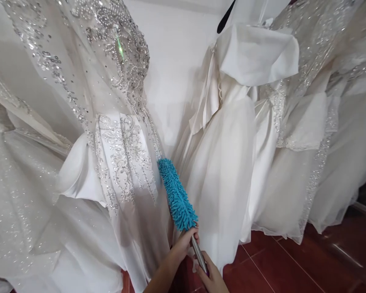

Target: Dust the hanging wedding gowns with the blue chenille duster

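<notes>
Duster (177, 195): likely light, soft fluffy head, slick stiff metal handle (199, 254); left hand (183, 244) clamped under head, right hand (213, 278) wrapped lower down.

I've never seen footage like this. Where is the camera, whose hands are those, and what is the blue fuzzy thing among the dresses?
There is no machine here: a person wears one camera on the head, looking forward and down, so you see their own two hands at the bottom edge. The left hand grips the duster just below its fluffy blue head, and the right hand holds the metal handle lower down. The blue head points up into the gap between a beaded gown on the left and a plain white gown in the middle. More white gowns hang to the right. Behind them is a white wall; underneath is a dark red tiled floor.
</notes>
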{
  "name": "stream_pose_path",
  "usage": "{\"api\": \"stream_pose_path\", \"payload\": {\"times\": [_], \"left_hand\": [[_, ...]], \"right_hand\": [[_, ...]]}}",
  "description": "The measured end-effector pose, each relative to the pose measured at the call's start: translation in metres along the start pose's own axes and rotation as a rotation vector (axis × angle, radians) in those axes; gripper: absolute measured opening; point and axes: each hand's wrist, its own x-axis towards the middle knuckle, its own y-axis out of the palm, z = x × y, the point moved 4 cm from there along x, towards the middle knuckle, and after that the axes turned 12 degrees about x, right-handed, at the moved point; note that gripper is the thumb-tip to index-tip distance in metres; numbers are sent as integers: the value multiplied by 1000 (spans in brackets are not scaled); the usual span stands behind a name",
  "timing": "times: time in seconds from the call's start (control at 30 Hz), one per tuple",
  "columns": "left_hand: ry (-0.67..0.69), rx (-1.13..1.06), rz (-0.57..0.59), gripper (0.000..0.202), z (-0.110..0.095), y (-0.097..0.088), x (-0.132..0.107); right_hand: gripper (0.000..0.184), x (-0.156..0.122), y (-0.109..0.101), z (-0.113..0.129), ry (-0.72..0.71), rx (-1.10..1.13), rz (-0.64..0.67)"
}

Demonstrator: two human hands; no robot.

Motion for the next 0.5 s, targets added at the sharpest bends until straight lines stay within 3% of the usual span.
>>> {"api": "stream_pose_path", "payload": {"times": [0.1,0.23,0.37,0.5], "left_hand": [[51,46,1,30,-10,7,1],[173,151,5,22,-54,16,-8],[311,256,25,21,-108,14,-26],[320,282,-5,27,-143,-1,-44]], "right_hand": [[41,2,-7,4,-19,-10,-28],[37,11,-3,32,-65,30,-7],[43,23,20,69,21,156,152],[44,32,48,102,20,295,232]]}}
